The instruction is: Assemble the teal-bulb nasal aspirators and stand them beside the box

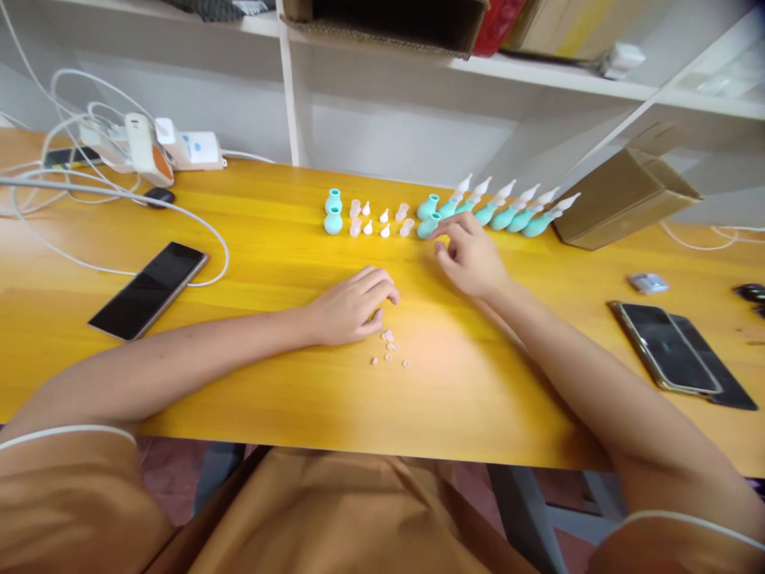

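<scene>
Brown clothing of the person is nearest to the camera, below the front edge of the yellow wooden desk. Both forearms reach forward over this desk. The left hand is low at the middle, palm down, with its fingers loosely bent and released; no thing is seen between them. Just beside its thumb, on the near side, some small pink rings are scattered, a few of them close together. The right hand is farther forward, with bent fingers, and the fingertips are at the nearer teal bulb; I cannot tell whether they touch it or grasp it. Another teal bulb stands just behind this one. To the left of them, in two short rows, are pink cups and white tips, and at the left end two teal bottles with open mouths. On the other side, six assembled bulbs with pale pointed ends make a row, near to a cardboard box. At the far left there are a phone, a white cable, a black mouse and a white power strip. Toward the right edge, a second phone lies partly upon a dark flat object, with a small packet near it.
</scene>
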Demonstrator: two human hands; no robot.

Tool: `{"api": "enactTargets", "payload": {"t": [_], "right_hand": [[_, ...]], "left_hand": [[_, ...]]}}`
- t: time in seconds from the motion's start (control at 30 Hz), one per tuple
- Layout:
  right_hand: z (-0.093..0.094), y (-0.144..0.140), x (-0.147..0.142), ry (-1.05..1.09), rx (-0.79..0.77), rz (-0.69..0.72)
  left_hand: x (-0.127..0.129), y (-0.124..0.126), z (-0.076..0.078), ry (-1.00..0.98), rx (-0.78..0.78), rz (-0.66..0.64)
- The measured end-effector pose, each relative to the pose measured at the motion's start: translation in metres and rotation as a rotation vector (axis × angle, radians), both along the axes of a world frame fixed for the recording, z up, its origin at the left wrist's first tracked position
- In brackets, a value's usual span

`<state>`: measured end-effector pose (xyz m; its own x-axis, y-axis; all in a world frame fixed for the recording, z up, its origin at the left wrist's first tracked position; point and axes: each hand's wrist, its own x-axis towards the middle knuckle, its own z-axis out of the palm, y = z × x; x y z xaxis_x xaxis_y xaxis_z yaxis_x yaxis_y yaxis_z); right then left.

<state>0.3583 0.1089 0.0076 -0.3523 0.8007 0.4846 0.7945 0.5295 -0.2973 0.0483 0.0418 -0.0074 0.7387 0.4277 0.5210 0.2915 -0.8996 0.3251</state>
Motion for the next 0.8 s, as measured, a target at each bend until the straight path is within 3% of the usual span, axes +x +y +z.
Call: {"api": "enactTargets", "payload": {"t": [0.2, 0.43, 0.57, 0.8], "right_hand": [[-0.003, -0.008, -0.036, -0.084, -0.005, 0.097], [0.001, 0.0, -0.088, -0.205, -0.086, -0.094], [-0.002, 0.011, -0.094, -0.198, -0.137, -0.161], [-0.009, 0.016, -0.085, -0.128, -0.106, -0.032]], "left_hand": [[0.0, -0.001, 0.002, 0.022, -0.004, -0.005], [0.0, -0.002, 0.004, 0.089, -0.062, 0.064], [0.0, -0.001, 0.001, 0.121, -0.085, 0.058], [0.001, 0.002, -0.001, 0.159, -0.095, -0.013]]}}
